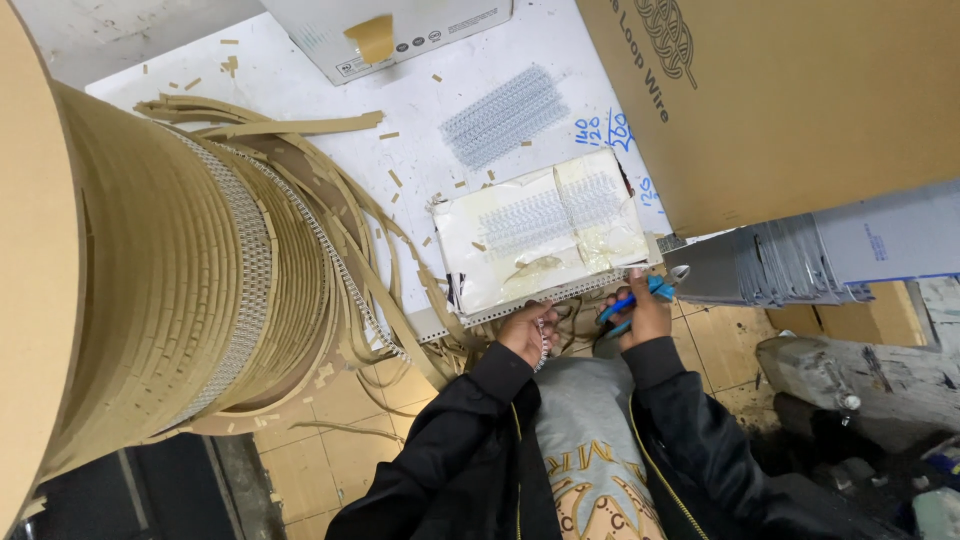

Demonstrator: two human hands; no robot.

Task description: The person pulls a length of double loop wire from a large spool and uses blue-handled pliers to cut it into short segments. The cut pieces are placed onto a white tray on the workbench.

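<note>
While left hand [527, 332] pinches wire strip [350, 290], right hand [645, 315] grips cutters [640, 296].

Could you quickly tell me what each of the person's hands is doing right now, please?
Left hand: closed on the white loop wire strip.
Right hand: closed on blue-handled cutters at the table edge.
</note>
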